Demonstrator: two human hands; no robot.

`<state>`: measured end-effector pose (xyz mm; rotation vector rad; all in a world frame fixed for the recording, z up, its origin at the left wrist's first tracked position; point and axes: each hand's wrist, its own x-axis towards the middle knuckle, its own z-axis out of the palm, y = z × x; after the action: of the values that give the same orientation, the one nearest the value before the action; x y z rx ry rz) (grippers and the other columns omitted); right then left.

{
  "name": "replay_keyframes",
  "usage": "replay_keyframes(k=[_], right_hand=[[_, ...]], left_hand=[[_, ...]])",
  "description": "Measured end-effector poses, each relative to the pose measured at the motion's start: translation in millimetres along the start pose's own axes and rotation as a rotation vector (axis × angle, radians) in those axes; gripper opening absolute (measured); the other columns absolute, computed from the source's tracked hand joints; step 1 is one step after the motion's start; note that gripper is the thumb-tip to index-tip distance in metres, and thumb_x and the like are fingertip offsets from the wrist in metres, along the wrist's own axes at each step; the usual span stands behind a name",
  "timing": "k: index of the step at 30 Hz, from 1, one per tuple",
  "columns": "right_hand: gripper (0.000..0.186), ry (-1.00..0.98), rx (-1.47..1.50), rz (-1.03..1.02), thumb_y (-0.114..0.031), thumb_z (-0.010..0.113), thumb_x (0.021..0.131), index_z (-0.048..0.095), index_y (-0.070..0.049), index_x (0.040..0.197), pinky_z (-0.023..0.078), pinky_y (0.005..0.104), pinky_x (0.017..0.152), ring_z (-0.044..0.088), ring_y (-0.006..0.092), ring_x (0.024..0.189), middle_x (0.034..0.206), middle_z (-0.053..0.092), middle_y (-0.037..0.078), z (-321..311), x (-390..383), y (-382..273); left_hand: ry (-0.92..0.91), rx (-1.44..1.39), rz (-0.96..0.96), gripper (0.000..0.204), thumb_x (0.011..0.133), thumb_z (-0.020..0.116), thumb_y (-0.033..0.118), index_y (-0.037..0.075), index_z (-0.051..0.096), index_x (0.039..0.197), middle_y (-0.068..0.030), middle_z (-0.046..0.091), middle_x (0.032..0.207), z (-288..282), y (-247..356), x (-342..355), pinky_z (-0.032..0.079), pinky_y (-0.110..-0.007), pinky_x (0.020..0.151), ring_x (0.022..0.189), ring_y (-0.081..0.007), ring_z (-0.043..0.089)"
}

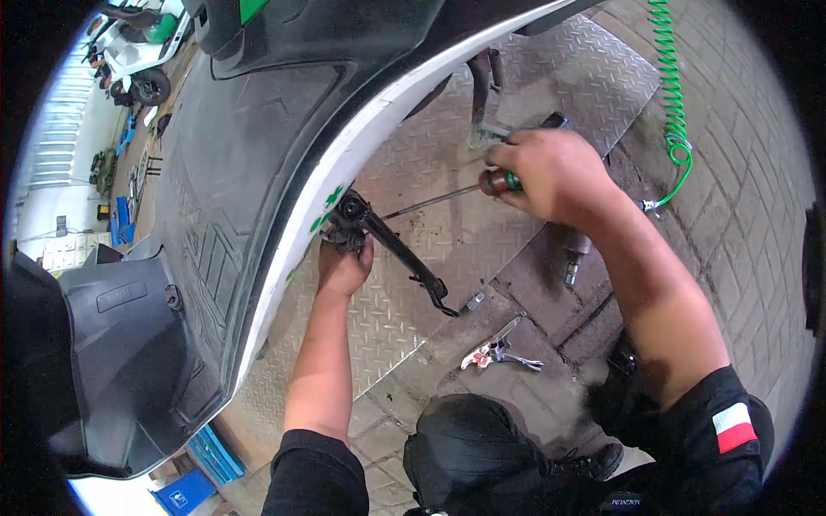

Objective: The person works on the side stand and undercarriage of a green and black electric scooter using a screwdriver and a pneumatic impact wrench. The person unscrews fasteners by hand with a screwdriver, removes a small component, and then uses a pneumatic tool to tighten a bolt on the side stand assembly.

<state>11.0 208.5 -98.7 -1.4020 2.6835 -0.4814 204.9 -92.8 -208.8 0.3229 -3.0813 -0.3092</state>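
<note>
Crouching beside a scooter that leans over a ribbed metal floor plate, the person works at the black side stand hinged under the white edge of the body. The left hand reaches up from below and is curled closed around the stand's pivot bracket, just at the rim of the white panel; the fingers are mostly hidden behind the part, so how tightly they clasp it I cannot tell. The right hand sits further out over the plate, fist wrapped around the handle of a screwdriver with a red and green grip. The tool's thin shaft runs long and nearly level, slanting slightly downward to the person's left, with its tip aimed at the pivot where the left hand holds. So the stand's hinge lies to the left of the right hand, along the line of the shaft, and the left hand is by far the nearer, already touching it. The stand's own arm slopes away from the pivot down toward the person, ending in a hooked foot. Pliers with red and white handles lie on the ground near the knee, and a green coiled air hose trails at the far right.
</note>
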Motion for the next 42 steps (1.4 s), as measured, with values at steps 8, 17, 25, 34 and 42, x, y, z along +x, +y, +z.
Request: replay_keyframes(k=[8, 17, 25, 34, 42], right_hand=[[0.022, 0.004, -0.136, -0.134, -0.029, 0.065, 0.076, 0.07, -0.007, 0.073, 0.053, 0.0459, 0.068, 0.067, 0.0351, 0.076, 0.075, 0.067, 0.015, -55.5, 20.2, -18.6], [0.011, 0.209, -0.359, -0.329, -0.024, 0.06, 0.076, 0.065, -0.014, 0.074, 0.045, 0.0344, 0.08, 0.062, 0.0221, 0.083, 0.079, 0.062, 0.003, -69.3, 13.8, -21.7], [0.012, 0.021, -0.274, -0.446, -0.018, 0.061, 0.07, 0.07, -0.011, 0.07, 0.051, 0.0342, 0.071, 0.066, 0.0219, 0.08, 0.074, 0.067, 0.004, -78.8, 33.9, -65.3], [0.013, -0.128, -0.172, -0.241, -0.018, 0.062, 0.071, 0.069, -0.008, 0.074, 0.053, 0.0399, 0.063, 0.068, 0.0283, 0.074, 0.07, 0.067, 0.01, -68.3, 24.3, -50.2], [0.014, 0.086, -0.318, -0.239, -0.024, 0.059, 0.077, 0.067, -0.014, 0.08, 0.041, 0.034, 0.084, 0.056, 0.0197, 0.094, 0.084, 0.062, 0.001, -44.5, 20.2, -26.1]], left_hand=[[0.108, -0.282, 0.049, 0.05, 0.086, 0.064, 0.024, 0.005, 0.047, 0.129, -0.0215, 0.053, 0.123, 37.2, -4.1, -8.0, 0.042, -0.041, 0.096, 0.115, -0.0357, 0.052], [0.018, -0.481, -0.222, 0.037, 0.086, 0.064, 0.026, 0.006, 0.053, 0.115, -0.0167, 0.059, 0.108, 27.3, 54.3, 5.5, 0.046, -0.041, 0.086, 0.102, -0.0359, 0.056], [0.079, -0.394, -0.103, 0.029, 0.081, 0.069, 0.018, 0.002, 0.06, 0.104, -0.0195, 0.065, 0.092, 45.0, 44.3, -1.8, 0.05, -0.04, 0.079, 0.089, -0.0364, 0.063], [0.109, -0.461, -0.25, 0.032, 0.081, 0.072, 0.025, 0.004, 0.062, 0.102, -0.0205, 0.065, 0.095, 27.6, 36.4, -13.5, 0.049, -0.043, 0.081, 0.093, -0.0394, 0.062], [-0.012, -0.358, -0.287, 0.037, 0.083, 0.069, 0.026, 0.002, 0.056, 0.107, -0.0212, 0.066, 0.092, 18.5, 38.0, -14.9, 0.049, -0.045, 0.077, 0.087, -0.0408, 0.064]])
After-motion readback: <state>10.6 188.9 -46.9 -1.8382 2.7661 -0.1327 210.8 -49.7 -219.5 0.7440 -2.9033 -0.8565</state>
